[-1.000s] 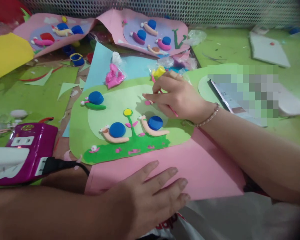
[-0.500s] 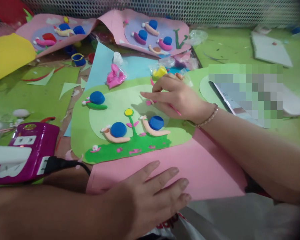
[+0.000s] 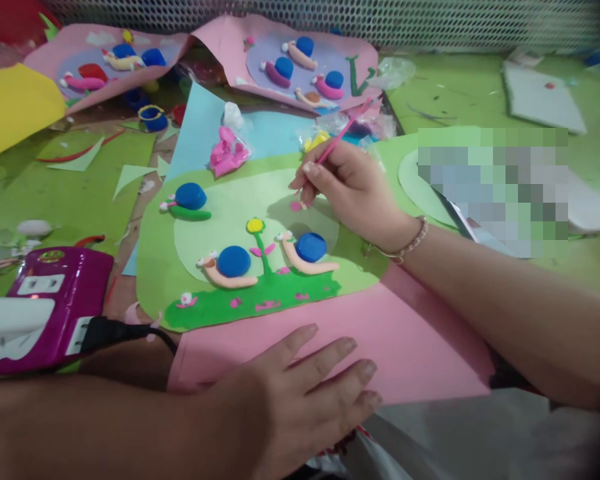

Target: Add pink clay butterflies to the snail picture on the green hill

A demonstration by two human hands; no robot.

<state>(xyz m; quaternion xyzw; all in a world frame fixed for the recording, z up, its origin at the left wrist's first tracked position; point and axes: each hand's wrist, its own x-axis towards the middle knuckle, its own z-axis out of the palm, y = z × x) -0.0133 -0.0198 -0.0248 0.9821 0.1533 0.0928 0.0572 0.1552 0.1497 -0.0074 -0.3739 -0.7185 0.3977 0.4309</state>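
Observation:
My right hand [image 3: 347, 183] grips a thin pink stick [image 3: 347, 130] like a pencil, its lower tip over a small pink and pale clay piece [image 3: 298, 205] on the light green paper. Several clay snails decorate that green picture [image 3: 155, 267]: one with a green body [image 3: 193, 213], others with peach bodies [image 3: 230, 279], all with blue shells. Between the peach ones stands a yellow clay flower [image 3: 255, 225], above a green clay grass strip [image 3: 255, 300]. My left hand [image 3: 305, 393] lies flat, fingers spread, on the pink paper [image 3: 415, 353] along the near edge.
Behind the picture lie bags of pink clay [image 3: 229, 152] and yellow clay [image 3: 316, 140]. Two more snail pictures on pink paper [image 3: 215, 47] lean at the back. At left sits a purple power strip [image 3: 87, 287] with a black plug [image 3: 105, 332]. A blurred-out device lies at right.
My right hand has turned and changed its hold, so the pink stick now points up and away with its other end down at the small clay piece. The left hand stays put.

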